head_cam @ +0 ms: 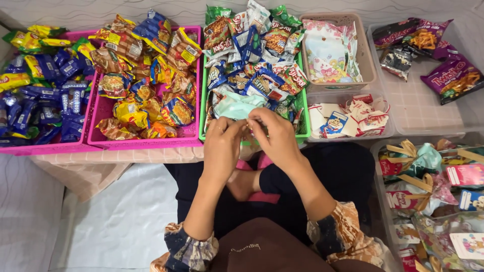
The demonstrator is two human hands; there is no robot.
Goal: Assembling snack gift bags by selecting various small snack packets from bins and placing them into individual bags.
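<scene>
Both hands, the left hand (222,146) and the right hand (277,138), pinch a pale green bag (237,106) together over the green basket (203,100) of snack packets (252,50).

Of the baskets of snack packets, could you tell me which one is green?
The green basket just beyond both hands, third from the left; the two baskets left of it are pink, and the one to its right is beige.
</scene>
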